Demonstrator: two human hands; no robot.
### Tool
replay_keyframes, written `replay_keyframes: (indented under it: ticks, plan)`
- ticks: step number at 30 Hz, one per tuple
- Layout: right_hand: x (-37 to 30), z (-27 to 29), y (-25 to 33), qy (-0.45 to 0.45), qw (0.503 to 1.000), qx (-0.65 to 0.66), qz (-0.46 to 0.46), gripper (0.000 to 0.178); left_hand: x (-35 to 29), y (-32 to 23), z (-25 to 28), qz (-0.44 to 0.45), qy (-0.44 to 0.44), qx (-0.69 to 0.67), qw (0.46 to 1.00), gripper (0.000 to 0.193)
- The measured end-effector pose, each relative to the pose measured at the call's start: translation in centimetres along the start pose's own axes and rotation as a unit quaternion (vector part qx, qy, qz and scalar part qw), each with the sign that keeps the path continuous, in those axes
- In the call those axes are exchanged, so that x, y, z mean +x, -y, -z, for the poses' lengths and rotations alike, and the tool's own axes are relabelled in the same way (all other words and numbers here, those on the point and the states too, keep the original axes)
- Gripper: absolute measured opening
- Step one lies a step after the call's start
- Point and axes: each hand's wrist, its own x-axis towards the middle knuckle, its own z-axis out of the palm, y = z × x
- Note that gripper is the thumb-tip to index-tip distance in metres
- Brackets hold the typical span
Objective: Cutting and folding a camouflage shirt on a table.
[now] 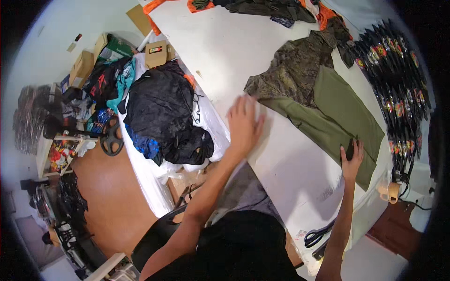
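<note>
A garment lies spread on the white table, with a dark camouflage part (300,68) at the far end and olive-green fabric (344,110) reaching toward me. My right hand (352,158) rests on the near end of the olive-green fabric, its fingers spread and pressed flat. Blurred by motion, my left hand (244,122) hovers over the table's left edge, just short of the camouflage corner. Its thumb stands apart from the fingers and nothing shows in it. Whether it touches the cloth I cannot tell.
Black scissors (318,235) lie at the near corner of the white table (225,56). More dark and orange clothes (272,9) sit at its far end. To the left, a black clothes pile (159,103) rests on white plastic-wrapped rolls. Dark packaged items (393,89) hang at right.
</note>
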Motion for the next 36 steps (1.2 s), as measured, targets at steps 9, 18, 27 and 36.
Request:
replay_keyframes:
  ticks: [9, 18, 27, 36]
  plan:
    - [2.7, -2.6, 5.6, -0.019, 0.999, 0.021, 0.02, 0.057, 8.0, 5.3, -3.5, -0.032, -0.023, 0.017, 0.999, 0.026]
    - [1.6, -2.4, 2.3, -0.002, 1.0, -0.006, -0.023, 0.054, 8.0, 6.0, -2.4, -0.09, -0.065, 0.122, 0.986, 0.02]
    - [1.4, 1.3, -7.8, -0.008, 0.997, -0.067, -0.047, 0.034, 12.1, 2.4, -3.8, -0.168, -0.013, -0.046, 0.985, 0.035]
    - [-0.2, 4.7, -14.6, -0.043, 0.928, 0.01, -0.37, 0.043, 15.1, 5.0, -4.2, -0.13, 0.16, -0.049, 0.977, 0.028]
